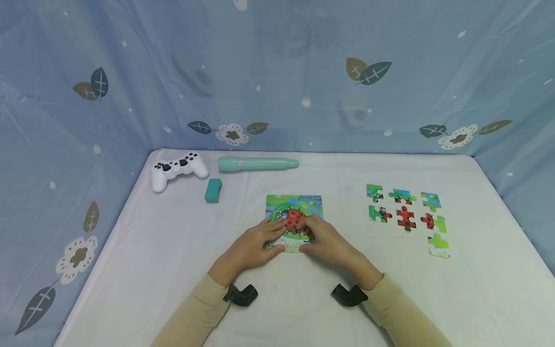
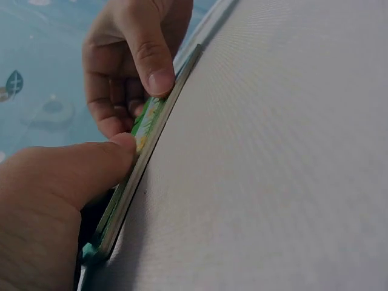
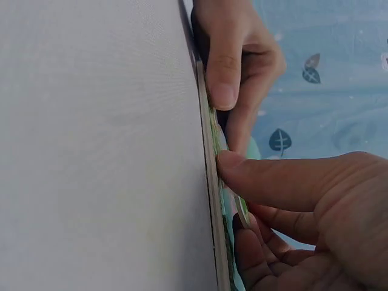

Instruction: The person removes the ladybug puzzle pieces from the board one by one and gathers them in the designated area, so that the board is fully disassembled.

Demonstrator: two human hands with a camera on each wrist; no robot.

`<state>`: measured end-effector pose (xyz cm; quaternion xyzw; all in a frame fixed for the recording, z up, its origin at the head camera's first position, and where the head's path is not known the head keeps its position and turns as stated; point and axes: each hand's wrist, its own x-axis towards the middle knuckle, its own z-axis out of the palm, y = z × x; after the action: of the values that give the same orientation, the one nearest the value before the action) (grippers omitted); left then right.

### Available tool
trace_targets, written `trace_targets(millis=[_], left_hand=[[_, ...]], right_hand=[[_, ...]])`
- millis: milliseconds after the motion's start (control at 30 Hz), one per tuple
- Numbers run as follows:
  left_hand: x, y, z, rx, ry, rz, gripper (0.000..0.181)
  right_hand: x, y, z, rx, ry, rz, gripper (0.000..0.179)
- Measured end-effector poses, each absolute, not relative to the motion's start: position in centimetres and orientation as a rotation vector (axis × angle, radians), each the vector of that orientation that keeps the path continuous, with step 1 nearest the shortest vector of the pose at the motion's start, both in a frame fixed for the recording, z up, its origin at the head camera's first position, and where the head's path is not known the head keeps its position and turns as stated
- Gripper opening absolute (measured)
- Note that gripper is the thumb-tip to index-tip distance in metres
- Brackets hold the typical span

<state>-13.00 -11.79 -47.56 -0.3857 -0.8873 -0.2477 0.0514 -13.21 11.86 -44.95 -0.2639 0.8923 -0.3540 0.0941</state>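
Observation:
A ladybug jigsaw puzzle lies in a flat board at the middle of the table. My left hand rests on its left side, fingers extended over the picture and thumb at the near edge. On the right side, my right hand has curled fingers and its thumb at the near edge. In the right wrist view, those fingers pinch a puzzle piece that stands tilted up from the board. The left thumb touches the puzzle's edge there. Most of the raised piece is hidden by the fingers.
Several loose puzzle pieces lie in rows at the right. A white game controller sits at the back left, beside a long green tube-shaped object and a small teal block. Blue patterned cloth hangs behind the table.

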Motion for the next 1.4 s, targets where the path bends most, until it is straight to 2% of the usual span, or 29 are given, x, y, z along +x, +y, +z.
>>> trace_targets(millis=[200, 367, 633, 900, 1400], left_hand=[[-13.1, -11.8, -47.6, -1.176, -2.706, -0.761, 0.039], [-13.1, -11.8, -47.7, -1.18, -2.695, -0.757, 0.039], [-13.1, -11.6, -48.1, -1.19, -2.663, -0.793, 0.039], [-13.1, -11.7, -48.0, -1.172, -2.633, -0.814, 0.04], [-13.1, -11.7, -47.9, -1.165, -2.677, -0.808, 0.042]], right_hand=[[-13.2, 12.0, -44.8, -0.846, 2.664, -1.038, 0.035], [-13.4, 12.5, -44.6, -0.903, 2.678, -1.021, 0.033], [-14.0, 14.9, -44.0, -0.829, 2.691, -1.062, 0.036], [-13.7, 19.9, -43.9, -0.708, 2.779, -1.062, 0.034], [-10.4, 30.7, -43.4, -0.483, 2.946, -1.002, 0.04]])
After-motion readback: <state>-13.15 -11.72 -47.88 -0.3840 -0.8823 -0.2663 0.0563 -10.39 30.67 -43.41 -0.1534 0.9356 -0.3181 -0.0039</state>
